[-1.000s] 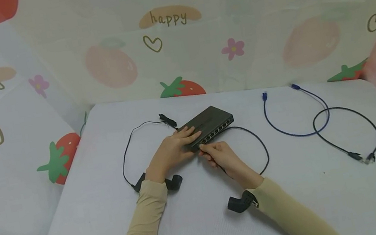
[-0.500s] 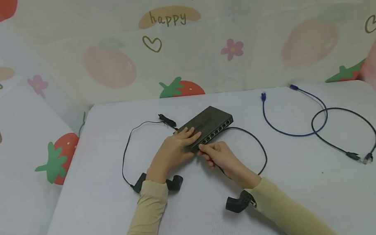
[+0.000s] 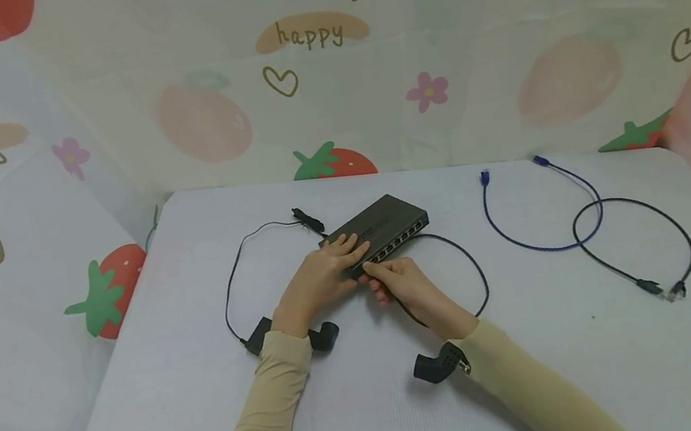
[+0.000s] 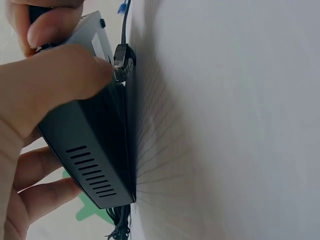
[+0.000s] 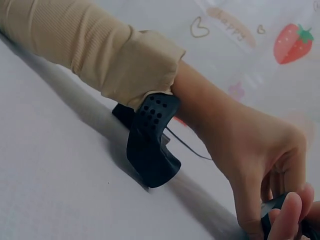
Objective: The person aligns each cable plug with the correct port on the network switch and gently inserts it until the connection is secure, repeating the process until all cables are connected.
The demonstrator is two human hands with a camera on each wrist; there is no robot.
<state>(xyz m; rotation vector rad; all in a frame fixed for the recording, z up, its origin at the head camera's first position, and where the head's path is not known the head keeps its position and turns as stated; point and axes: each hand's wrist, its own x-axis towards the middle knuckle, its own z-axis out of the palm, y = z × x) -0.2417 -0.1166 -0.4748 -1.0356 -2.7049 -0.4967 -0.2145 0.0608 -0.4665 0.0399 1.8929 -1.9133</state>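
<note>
A black network switch sits at a slant on the white table, its row of ports facing the near right. My left hand grips its left end, fingers spread over the top and thumb on the near edge. At the near left end of the port face, my right hand pinches the end of a black network cable; its fingers hide most of the plug. That cable loops out to the right and back towards the switch. In the left wrist view, a clear-tipped plug lies low beside the switch.
A blue network cable and another black network cable overlap at the right. Left of the switch lie a thin power lead, its bundled part and a black adapter. A patterned cloth hangs behind.
My right hand has shifted very slightly up and left at the switch's near corner, and the cable loop has drawn in a little. My left hand stays on the switch.
</note>
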